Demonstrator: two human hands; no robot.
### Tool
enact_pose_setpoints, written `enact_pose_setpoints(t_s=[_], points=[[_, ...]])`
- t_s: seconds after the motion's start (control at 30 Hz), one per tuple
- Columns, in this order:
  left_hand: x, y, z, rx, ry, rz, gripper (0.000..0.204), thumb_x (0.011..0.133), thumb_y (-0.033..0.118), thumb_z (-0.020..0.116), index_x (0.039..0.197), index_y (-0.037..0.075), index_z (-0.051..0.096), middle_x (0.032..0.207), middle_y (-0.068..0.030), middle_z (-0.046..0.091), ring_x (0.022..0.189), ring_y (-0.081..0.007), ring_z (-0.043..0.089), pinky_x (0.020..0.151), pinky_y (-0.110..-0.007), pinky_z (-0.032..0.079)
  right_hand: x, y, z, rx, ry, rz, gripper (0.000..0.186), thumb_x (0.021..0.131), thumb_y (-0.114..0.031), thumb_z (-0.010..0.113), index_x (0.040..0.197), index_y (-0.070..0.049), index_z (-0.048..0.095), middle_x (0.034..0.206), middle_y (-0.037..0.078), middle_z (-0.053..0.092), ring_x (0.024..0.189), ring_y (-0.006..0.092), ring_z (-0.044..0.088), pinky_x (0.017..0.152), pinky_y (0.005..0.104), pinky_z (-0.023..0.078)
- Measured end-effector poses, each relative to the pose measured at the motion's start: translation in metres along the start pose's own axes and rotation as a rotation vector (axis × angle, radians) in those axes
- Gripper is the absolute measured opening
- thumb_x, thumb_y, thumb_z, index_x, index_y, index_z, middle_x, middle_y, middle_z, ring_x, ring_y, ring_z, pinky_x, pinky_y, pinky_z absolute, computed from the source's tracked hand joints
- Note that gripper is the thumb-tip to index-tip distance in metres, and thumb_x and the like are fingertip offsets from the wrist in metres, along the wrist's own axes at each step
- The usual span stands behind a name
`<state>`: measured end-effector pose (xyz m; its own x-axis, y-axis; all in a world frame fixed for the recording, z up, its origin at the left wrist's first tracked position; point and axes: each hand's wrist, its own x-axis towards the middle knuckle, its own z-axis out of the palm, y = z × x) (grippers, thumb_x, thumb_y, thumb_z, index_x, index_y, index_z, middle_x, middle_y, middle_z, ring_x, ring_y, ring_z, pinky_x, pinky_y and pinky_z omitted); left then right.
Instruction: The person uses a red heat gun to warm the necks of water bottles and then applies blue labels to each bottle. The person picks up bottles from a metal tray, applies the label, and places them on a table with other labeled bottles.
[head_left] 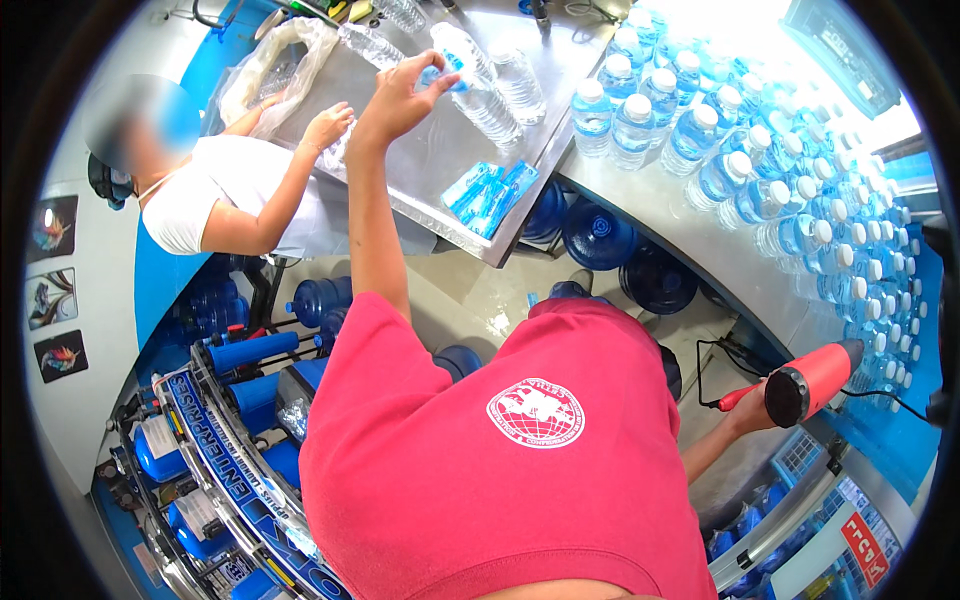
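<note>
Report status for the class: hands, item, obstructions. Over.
Left hand pinching a small blue piece by clear bottles. Right hand gripping red blower. Co-worker's hand nearby, left of left hand.

Ahead and to the right of the left fingers (440,88), clear bottles (492,112) obstruct passage. To the left, a co-worker's hand (328,126) and a plastic bag (312,58) limit lateral clearance. Nearer the body than these fingers, a bare strip of table (415,165) is passable, bounded on its right by blue label sheets (488,197). Left of the right fingers (757,412), a looped black cord (699,362) forms an obstacle.
</note>
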<state>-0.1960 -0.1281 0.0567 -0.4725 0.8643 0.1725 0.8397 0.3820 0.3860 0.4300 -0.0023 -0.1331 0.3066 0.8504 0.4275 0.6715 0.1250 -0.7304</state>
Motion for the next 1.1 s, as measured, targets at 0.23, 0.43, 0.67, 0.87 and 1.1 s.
enact_pose_setpoints(t_s=[0.23,0.43,0.67,0.87,1.1], points=[[-0.001,0.003,0.002,-0.074,0.101,0.011,0.027,0.091,0.027,0.07,0.099,0.003,0.062,0.102,-0.0112,0.07,0.094,-0.0243,0.063,0.089,-0.032,0.046,0.003,-0.023,-0.012,-0.002,-0.067,0.142,0.02,0.083,-0.006,0.066,0.102,0.001,0.066,0.095,0.01,0.069,0.087,0.0282,0.064,0.083,0.0404,0.05],[-0.001,0.005,0.037,-0.056,0.179,0.13,0.026,0.084,0.022,0.076,0.088,0.001,0.061,0.119,-0.0151,0.068,0.105,-0.0316,0.064,0.094,-0.038,0.048,0.006,-0.035,-0.008,-0.011,-0.09,0.113,0.014,0.084,-0.007,0.064,0.096,0.0,0.066,0.089,0.008,0.068,0.082,0.0254,0.063,0.079,0.0385,0.05],[-0.025,0.006,0.074,-0.202,0.559,0.087,0.055,0.075,0.022,0.085,0.114,0.008,0.049,0.115,-0.0114,0.056,0.102,-0.0332,0.061,0.084,-0.04,0.051,0.004,-0.046,-0.004,0.029,-0.131,0.14,0.012,0.084,-0.006,0.065,0.094,0.0,0.067,0.087,0.008,0.068,0.079,0.0253,0.063,0.078,0.0393,0.05],[-0.019,0.003,0.055,-0.036,0.396,0.119,0.057,0.076,0.03,0.083,0.118,0.006,0.053,0.112,-0.0118,0.057,0.099,-0.0328,0.061,0.085,-0.041,0.049,0.012,-0.05,-0.001,0.08,-0.147,0.098,0.012,0.083,-0.006,0.066,0.093,0.0,0.066,0.086,0.008,0.067,0.075,0.0242,0.063,0.075,0.0369,0.051],[-0.011,-0.005,0.045,0.079,0.419,0.125,0.033,0.087,0.028,0.072,0.105,0.003,0.063,0.103,-0.0109,0.064,0.1,-0.0311,0.062,0.093,-0.043,0.045,0.006,-0.029,0.003,0.057,-0.053,0.019,0.017,0.083,-0.007,0.068,0.099,0.0,0.066,0.09,0.008,0.068,0.082,0.024,0.063,0.076,0.0364,0.051]])
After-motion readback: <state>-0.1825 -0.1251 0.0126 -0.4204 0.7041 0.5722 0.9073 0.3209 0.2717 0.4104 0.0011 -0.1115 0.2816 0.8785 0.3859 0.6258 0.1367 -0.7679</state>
